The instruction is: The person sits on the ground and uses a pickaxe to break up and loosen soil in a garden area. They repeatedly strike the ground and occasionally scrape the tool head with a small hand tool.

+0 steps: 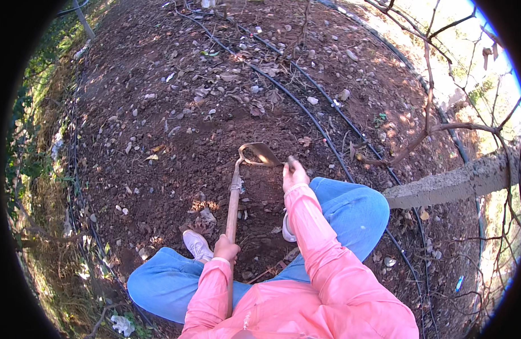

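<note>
My left hand (227, 248) is closed around the wooden handle of a hoe (232, 212), which runs from beside my lap out to the soil ahead. Its metal head has an open curved neck and a broad blade (264, 153) lying over the dark ground. Close by the blade's right corner is my right hand (295, 174). Between its fingertips is a small greyish lump (292, 161), maybe a stone or clod; the fingers partly hide it. Whether lump and blade touch, I cannot tell.
Black irrigation hoses (303, 108) cross the stony soil ahead and to the right. A rough concrete post (451, 180) slants in beside my right knee, with bare vine branches (428, 84) above it. More thin tubing (76, 169) and dry grass border the left.
</note>
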The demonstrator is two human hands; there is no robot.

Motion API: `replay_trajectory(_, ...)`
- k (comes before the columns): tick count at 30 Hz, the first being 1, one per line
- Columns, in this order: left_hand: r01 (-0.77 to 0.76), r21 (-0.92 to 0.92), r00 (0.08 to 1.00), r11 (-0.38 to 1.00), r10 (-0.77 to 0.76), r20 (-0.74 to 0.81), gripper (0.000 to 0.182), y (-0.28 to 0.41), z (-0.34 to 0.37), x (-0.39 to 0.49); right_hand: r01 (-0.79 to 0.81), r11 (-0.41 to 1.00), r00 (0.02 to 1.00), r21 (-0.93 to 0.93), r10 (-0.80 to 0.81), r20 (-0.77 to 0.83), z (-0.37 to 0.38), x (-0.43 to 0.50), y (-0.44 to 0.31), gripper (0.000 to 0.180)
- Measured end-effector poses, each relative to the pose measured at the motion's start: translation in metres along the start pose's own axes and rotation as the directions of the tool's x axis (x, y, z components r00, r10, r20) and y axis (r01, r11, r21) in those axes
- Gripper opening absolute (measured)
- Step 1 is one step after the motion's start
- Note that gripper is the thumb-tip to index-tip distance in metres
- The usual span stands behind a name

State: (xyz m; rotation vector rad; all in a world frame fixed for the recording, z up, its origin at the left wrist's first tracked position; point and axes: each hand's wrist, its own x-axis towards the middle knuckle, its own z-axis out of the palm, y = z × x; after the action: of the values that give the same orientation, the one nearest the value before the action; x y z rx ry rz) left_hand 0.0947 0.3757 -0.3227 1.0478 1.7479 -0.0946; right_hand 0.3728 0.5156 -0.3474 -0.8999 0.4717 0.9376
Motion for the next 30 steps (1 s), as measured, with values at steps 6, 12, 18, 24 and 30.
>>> replay_trajectory(6,-0.014,-0.014,0.999,1.000,0.015,0.038,0.035,-0.003,-0.004,0.005,0.413,0.877,0.879,-0.246,-0.312,0.361,0.046,-0.033,-0.088,0.037)
replay_trajectory(12,0.097,-0.274,0.962,0.957,-0.020,0.272,0.033,-0.011,-0.011,0.015,0.404,0.589,0.848,-0.700,0.046,0.528,0.001,-0.091,-0.039,0.043)
replay_trajectory(18,0.040,-0.285,0.972,0.958,0.029,0.232,0.037,0.006,-0.021,-0.012,0.411,0.155,0.862,-0.898,0.256,0.438,-0.061,-0.101,0.048,0.058)
replay_trajectory(24,-0.152,-0.315,0.970,0.937,0.202,0.132,0.051,0.043,-0.039,-0.050,0.352,-0.050,0.758,-0.935,0.602,0.252,-0.059,-0.114,0.090,0.057)
replay_trajectory(30,-0.334,-0.380,0.914,0.862,0.396,0.094,0.070,0.056,-0.041,-0.060,-0.060,0.530,0.792,-0.846,0.541,0.283,-0.031,-0.149,0.083,0.024)
